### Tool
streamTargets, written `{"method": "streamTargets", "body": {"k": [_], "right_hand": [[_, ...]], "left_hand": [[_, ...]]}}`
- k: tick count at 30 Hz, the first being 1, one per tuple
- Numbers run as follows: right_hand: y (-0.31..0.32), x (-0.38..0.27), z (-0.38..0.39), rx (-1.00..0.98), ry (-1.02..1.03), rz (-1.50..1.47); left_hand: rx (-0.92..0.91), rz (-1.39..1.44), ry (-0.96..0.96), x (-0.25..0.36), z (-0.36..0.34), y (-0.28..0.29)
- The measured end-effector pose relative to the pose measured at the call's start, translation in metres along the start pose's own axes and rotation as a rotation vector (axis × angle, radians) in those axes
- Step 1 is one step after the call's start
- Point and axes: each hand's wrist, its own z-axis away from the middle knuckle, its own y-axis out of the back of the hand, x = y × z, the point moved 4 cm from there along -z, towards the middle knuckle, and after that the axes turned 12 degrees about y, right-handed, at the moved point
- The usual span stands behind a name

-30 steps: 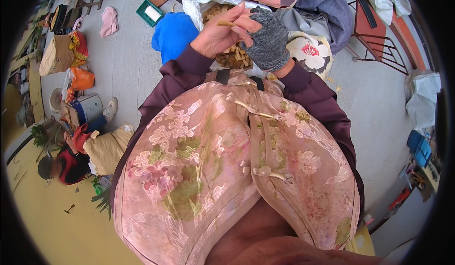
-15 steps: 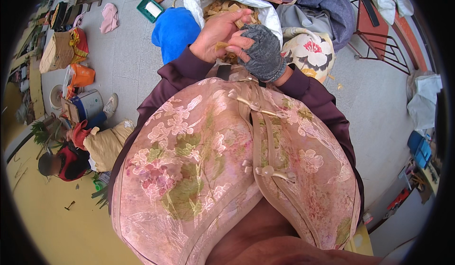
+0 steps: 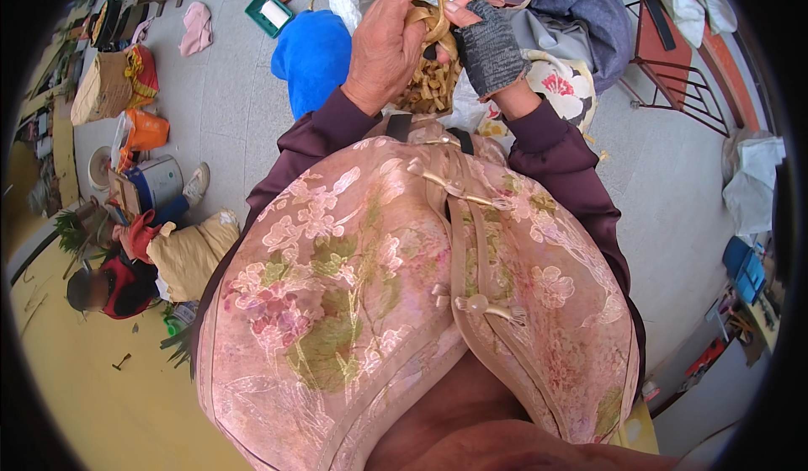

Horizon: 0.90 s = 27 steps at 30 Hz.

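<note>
Grey floor (image 3: 252,117) | both hands pinch looped tan strip (image 3: 438,21) | curls upward

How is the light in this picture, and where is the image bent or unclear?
Head view: soft, even daylight with faint shadows only; the floor near the black rim curves from fisheye; the left hand, gloved right hand and tan strips between them are sharp; the pink jacket fills the centre.

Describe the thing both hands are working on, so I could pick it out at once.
Start at the pink flowered vest filling the middle and follow its dark sleeves up to the bare left hand and grey-gloved right hand. Between them sits a woven piece of tan strips, the only plaited, straw-coloured thing among the soft cloths around it.
</note>
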Motion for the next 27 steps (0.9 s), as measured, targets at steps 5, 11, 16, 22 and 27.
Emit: {"method": "streamTargets", "body": {"k": [5, 11, 16, 22, 27], "right_hand": [[-0.013, -0.01, 0.006, -0.026, 0.547, 0.614], [-0.002, -0.036, 0.004, 0.11, 0.798, 0.893], [-0.015, -0.036, 0.029, -0.288, 0.721, 0.954], [-0.027, -0.028, 0.032, -0.184, 0.702, 0.791], [-0.037, -0.038, 0.031, -0.3, 0.767, 0.858]], "left_hand": [[-0.044, -0.121, -0.218, 0.007, -0.005, 0.001], [-0.3, 0.681, 0.512, -0.031, 0.005, -0.014], [-0.324, 0.82, 0.767, -0.047, 0.005, -0.019], [-0.421, 0.914, 0.819, -0.041, 0.009, -0.025], [-0.443, 1.03, 0.91, -0.042, 0.015, -0.028]]}}
